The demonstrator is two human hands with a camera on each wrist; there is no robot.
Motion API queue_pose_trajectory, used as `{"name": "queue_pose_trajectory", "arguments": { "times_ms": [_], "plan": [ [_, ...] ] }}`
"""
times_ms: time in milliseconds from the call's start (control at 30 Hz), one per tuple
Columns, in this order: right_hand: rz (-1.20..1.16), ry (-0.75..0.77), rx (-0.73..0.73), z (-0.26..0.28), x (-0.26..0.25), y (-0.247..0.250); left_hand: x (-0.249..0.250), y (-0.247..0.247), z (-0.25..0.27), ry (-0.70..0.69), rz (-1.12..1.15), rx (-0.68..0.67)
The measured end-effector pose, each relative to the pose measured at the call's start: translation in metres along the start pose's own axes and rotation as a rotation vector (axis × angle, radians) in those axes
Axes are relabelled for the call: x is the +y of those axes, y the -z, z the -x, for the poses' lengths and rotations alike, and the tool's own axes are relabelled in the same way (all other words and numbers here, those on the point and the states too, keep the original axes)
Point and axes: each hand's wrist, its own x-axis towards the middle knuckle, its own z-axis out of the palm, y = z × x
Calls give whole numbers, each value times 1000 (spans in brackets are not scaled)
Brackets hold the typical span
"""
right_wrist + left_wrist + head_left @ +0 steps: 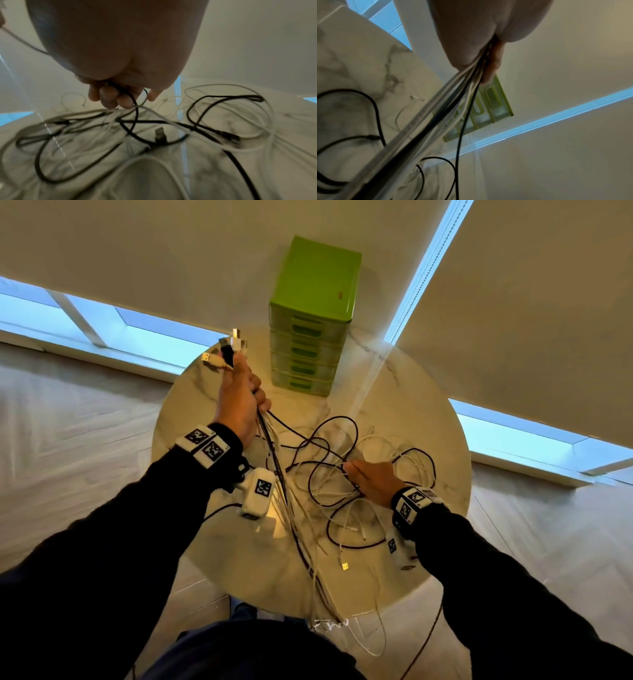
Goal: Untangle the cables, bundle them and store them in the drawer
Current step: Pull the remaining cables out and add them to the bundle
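Both hands clutch cables: left (239,402) a gathered bunch (274,446), right (375,481) a black cable (132,100).

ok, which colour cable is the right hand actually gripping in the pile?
A black cable: it runs through the right hand's curled fingers. The white cable only passes under the fingertips.

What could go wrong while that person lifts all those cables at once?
The loose loops on the table cross each other, so pulling the bundle in the left hand may tighten knots. Some cables hang over the near edge and could drag others off. The right hand grips a black cable tangled under white ones.
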Motion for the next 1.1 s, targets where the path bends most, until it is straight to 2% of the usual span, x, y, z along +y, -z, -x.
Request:
{"name": "queue_pose_trajectory", "arguments": {
  "times_ms": [100, 167, 233, 300, 400, 533, 633, 733, 933, 1033, 1100],
  "plan": [
    [-68, -34, 127, -19, -22, 28, -7, -5, 13, -19, -182, -127],
    [-190, 13, 254, -29, -44, 48, -22, -9, 24, 47, -290, -214],
    [-228, 79, 291, -33, -73, 62, -39, -11, 30, 128, -395, -211],
    [-234, 152, 264, -33, -97, 65, -50, -14, 31, 191, -420, -168],
    [-237, 230, 239, -26, -114, 58, -54, -17, 30, 242, -358, -140],
    [-256, 240, 180, -13, -112, 44, -42, -25, 25, 290, -28, -68],
    [-310, 239, 105, -3, -96, 29, -25, -26, 21, 262, 178, -21],
    [-346, 178, 50, 1, -66, 15, -6, -18, 15, 213, 322, -33],
    [-233, 28, 12, -2, -32, 25, 18, -6, 15, 16, 93, -67],
    [-74, -29, -25, -11, -31, 40, 19, -6, 19, -74, -73, -104],
    [40, -74, 11, -22, -38, 50, 13, -6, 22, -95, -210, -138]
  ]
}}
